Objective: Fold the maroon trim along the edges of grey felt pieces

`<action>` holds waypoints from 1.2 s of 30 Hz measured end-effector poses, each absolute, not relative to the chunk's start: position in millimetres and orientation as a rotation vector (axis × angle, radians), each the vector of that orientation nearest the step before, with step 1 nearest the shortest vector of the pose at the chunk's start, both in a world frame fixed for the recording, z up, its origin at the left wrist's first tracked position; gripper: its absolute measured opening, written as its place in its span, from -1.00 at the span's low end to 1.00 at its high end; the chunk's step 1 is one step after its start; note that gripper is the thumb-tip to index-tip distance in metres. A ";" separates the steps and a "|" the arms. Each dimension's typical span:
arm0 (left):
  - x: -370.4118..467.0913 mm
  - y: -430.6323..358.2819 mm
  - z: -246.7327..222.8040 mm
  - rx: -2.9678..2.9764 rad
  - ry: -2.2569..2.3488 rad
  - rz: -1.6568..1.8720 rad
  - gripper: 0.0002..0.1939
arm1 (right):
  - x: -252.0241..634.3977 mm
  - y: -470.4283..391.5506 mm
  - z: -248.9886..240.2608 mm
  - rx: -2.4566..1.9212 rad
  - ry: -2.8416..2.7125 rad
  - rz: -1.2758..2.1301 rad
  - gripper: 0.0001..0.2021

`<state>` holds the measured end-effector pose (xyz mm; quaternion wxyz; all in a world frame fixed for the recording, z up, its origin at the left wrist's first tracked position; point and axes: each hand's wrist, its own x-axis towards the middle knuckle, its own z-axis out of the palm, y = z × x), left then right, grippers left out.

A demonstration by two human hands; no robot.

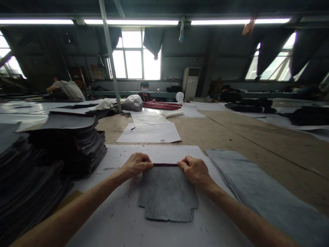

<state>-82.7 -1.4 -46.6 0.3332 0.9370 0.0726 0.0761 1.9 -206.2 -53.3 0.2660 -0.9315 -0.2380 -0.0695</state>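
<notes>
A grey cut fabric panel (168, 193) with notched lower corners lies in front of me on white paper (113, 219). Along its far edge runs a narrow dark maroon strip (166, 165). My left hand (137, 164) pinches the panel's far left corner between thumb and fingers. At the far right corner my right hand (194, 168) does the same, so the edge stretches straight between them. The fingertips cover both corners.
Tall stacks of dark fabric pieces (69, 147) stand at the left. Grey fabric sheets (257, 185) lie at the right. Beyond are paper sheets (151, 133), a plastic bag (132, 103), maroon fabric (162, 105) and a pole (110, 55). A masked person (144, 92) sits across the table.
</notes>
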 end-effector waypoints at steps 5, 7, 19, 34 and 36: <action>-78.0 -6.4 -62.0 2.554 0.251 0.374 -0.83 | 7.0 -202.5 -59.9 -2.593 -0.588 -0.228 -0.80; -77.7 -7.8 -70.0 2.588 0.264 0.447 -0.82 | 6.5 -201.5 -63.2 -2.598 -0.566 -0.246 -0.83; -91.5 -38.8 -76.8 2.799 -0.054 0.675 -0.57 | 13.8 -202.5 -78.4 -2.556 -0.549 -0.367 -0.90; -89.5 -59.9 -93.4 3.064 -0.344 0.170 -0.42 | -18.6 -218.5 -88.7 -2.608 -1.233 -0.497 -0.78; -89.8 -60.1 -93.5 3.091 -0.333 0.157 -0.43 | -21.4 -220.8 -89.7 -2.599 -1.220 -0.493 -0.76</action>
